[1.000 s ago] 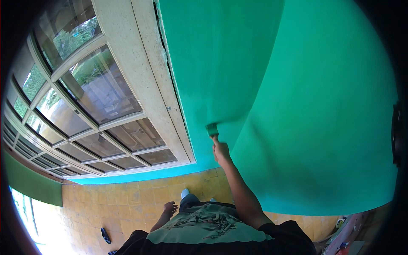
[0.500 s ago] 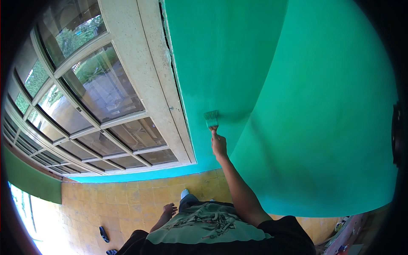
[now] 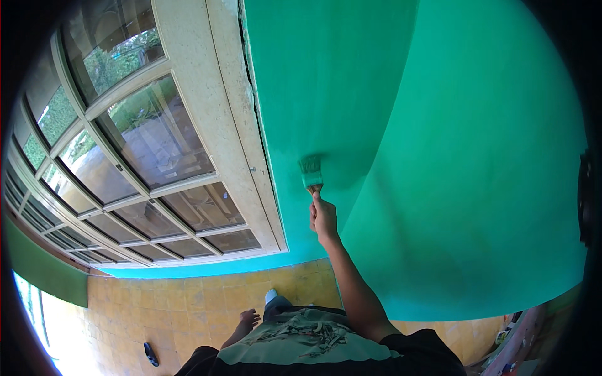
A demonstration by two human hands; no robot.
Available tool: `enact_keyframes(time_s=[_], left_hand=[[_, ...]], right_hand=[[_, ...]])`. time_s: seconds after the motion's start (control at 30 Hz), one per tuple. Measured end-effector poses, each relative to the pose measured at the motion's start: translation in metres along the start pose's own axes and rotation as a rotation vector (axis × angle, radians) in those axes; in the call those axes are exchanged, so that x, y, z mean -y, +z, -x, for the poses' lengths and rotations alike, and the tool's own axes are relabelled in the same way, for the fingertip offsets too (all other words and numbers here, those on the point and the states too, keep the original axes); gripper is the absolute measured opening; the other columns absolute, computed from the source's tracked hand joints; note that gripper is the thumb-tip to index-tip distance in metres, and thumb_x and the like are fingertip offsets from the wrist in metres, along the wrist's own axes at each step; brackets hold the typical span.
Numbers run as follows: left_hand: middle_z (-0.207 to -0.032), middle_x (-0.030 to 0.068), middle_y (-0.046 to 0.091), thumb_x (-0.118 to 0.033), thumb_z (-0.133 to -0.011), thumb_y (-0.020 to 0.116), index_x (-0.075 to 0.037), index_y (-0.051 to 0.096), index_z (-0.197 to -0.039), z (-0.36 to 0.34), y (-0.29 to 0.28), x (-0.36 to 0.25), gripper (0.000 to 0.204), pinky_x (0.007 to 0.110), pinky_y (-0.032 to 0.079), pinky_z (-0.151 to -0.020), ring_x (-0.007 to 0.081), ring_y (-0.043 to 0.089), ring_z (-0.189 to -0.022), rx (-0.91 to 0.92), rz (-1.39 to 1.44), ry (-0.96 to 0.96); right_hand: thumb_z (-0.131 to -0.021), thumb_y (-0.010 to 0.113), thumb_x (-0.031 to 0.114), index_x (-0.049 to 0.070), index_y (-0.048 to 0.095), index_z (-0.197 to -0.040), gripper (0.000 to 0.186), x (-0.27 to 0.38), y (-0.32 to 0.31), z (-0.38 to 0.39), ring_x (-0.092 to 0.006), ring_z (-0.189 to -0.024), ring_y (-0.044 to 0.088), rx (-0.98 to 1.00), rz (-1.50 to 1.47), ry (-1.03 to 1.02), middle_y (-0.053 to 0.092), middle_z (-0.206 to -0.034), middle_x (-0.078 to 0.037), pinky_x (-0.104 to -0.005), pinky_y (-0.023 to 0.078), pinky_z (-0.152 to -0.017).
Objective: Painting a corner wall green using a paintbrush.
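My right hand (image 3: 324, 219) grips the handle of a paintbrush (image 3: 311, 178), its bristles pointing up. Green paint coats the lower bristles, and the darker tips lie at the turquoise-green wall (image 3: 326, 81), close to their shadow. The strip of wall under the brush runs between a white window frame (image 3: 241, 135) and a corner where a second green wall face (image 3: 476, 156) begins. Low beside my body hangs my left hand (image 3: 249, 318), open and holding nothing, with its fingers a little apart.
Glass panes (image 3: 157, 138) fill the white frame on the left and reflect greenery. Below is a yellow tiled floor (image 3: 188, 307), with a dark sandal (image 3: 150, 354) at lower left. Several items (image 3: 511, 338) are piled at lower right, partly cut off by the rim.
The brush has shifted slightly, and its shadow, earlier stretching to the right, now sits close behind the bristles. The whole view has moved a little. My left hand still hangs low.
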State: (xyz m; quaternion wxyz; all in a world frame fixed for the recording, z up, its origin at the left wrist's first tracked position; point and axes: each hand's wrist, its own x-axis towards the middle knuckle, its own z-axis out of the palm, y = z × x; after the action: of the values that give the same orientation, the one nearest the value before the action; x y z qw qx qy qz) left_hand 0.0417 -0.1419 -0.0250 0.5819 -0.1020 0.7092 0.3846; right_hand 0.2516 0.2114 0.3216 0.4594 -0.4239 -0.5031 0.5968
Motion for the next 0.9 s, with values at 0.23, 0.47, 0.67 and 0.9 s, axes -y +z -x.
enact_keyframes(time_s=[0.23, 0.47, 0.67, 0.9], left_hand=[[-0.112, 0.0125, 0.066, -0.028, -0.089, 0.058, -0.007, 0.057, -0.117, 0.021, 0.009, -0.009, 0.036, 0.039, 0.050, -0.079, 0.0256, 0.064, -0.099, 0.009, -0.267, 0.066], [-0.114, 0.0105, 0.066, -0.030, -0.088, 0.060, -0.007, 0.058, -0.119, 0.021, 0.001, -0.018, 0.039, 0.037, 0.050, -0.081, 0.0247, 0.063, -0.102, -0.021, -0.318, 0.019], [-0.104, 0.0138, 0.067, -0.024, -0.088, 0.057, -0.008, 0.057, -0.114, -0.001, -0.009, -0.020, 0.030, 0.037, 0.048, -0.069, 0.0263, 0.066, -0.087, -0.013, -0.152, -0.031], [-0.098, 0.0152, 0.068, -0.023, -0.090, 0.052, -0.009, 0.056, -0.110, 0.005, 0.012, -0.022, 0.025, 0.037, 0.048, -0.064, 0.0262, 0.068, -0.081, -0.014, -0.130, 0.003]], right_hand=[[-0.088, 0.051, 0.065, 0.010, 0.043, -0.060, 0.062, -0.069, -0.021, -0.022, -0.0116, -0.041, 0.033, -0.058, 0.045, 0.327, 0.033, -0.048, 0.003, -0.0303, 0.027, -0.038], [-0.092, 0.052, 0.058, 0.013, 0.041, -0.059, 0.057, -0.060, -0.018, 0.000, -0.0089, -0.033, 0.020, -0.188, 0.130, 0.591, 0.024, -0.043, 0.006, -0.0286, 0.014, -0.035], [-0.092, 0.052, 0.057, 0.010, 0.041, -0.057, 0.060, 0.004, -0.004, -0.003, -0.0104, -0.038, 0.028, -0.106, 0.051, 0.283, 0.031, -0.047, 0.004, -0.0294, 0.020, -0.036], [-0.089, 0.053, 0.062, 0.013, 0.041, -0.058, 0.060, -0.045, -0.024, -0.032, -0.0077, -0.037, 0.027, -0.077, 0.098, 0.034, 0.029, -0.047, 0.006, -0.0268, 0.021, -0.036]])
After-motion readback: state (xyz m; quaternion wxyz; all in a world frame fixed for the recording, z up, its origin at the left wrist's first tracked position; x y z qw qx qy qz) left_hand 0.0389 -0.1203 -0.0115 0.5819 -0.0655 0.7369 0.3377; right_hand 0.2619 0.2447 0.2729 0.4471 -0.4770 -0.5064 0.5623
